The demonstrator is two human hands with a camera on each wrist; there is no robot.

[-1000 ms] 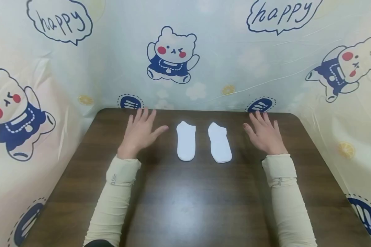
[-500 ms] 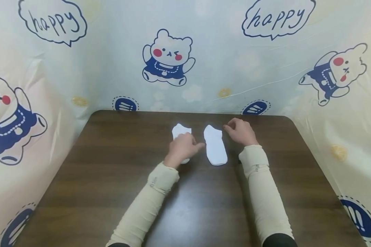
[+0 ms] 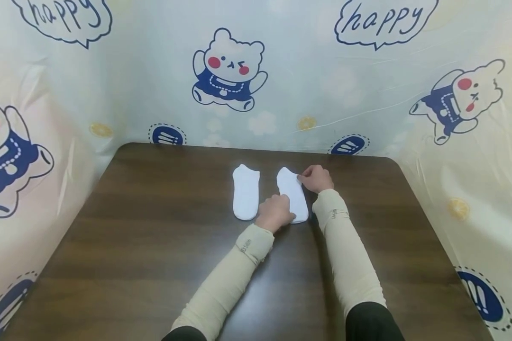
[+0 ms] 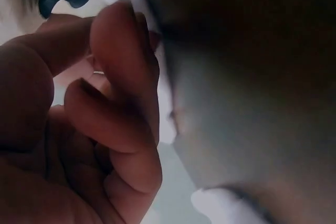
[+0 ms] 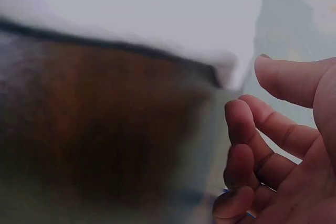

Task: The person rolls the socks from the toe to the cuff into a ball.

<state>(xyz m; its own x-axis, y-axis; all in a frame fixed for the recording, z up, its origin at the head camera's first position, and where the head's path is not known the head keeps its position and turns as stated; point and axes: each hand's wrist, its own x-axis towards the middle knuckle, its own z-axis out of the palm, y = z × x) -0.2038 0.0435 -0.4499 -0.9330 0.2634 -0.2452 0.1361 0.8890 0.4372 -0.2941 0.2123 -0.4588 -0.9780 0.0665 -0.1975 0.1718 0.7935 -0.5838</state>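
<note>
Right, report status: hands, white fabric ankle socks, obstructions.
Left hand over near end of right-side white fabric sock, grip unclear. Right hand at its far end, thumb and fingers apart. Left-side white fabric sock lies alongside. No obstruction visible.

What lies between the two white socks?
In the head view, bare tabletop shows between the far ends of the left sock and right sock; nearer the camera, the left hand covers the gap.
</note>
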